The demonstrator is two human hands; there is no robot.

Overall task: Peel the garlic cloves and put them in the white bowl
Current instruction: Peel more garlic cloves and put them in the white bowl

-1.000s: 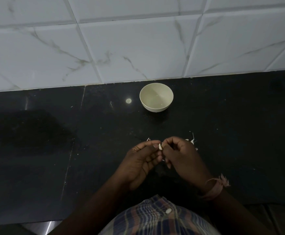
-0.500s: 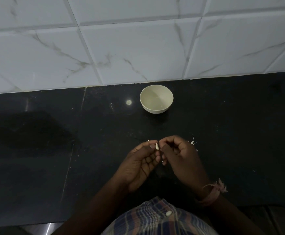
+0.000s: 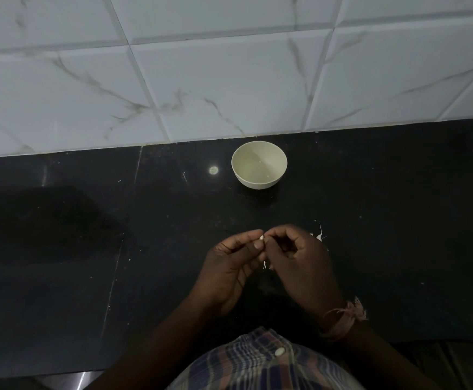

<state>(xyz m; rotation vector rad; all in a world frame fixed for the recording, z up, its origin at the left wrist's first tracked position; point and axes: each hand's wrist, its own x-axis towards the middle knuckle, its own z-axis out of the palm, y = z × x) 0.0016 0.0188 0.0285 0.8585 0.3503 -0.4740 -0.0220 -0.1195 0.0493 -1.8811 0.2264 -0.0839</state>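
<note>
Head view, hands: left hand [image 3: 229,267] and right hand [image 3: 300,260] meet at lower centre of the frame, fingertips together.
Grip: both pinch one garlic clove [image 3: 261,238] between them; its long axis is too small to tell.
White bowl [image 3: 259,164]: upright on the black counter [image 3: 89,249], straight above the hands in the frame, well apart, apparently empty.
Nearer hand: roughly equal; the clove sits almost directly below the bowl.
Peel scraps [image 3: 320,236]: just right of the right hand.
Step, judged: peeling, bowl drop not yet done.
</note>
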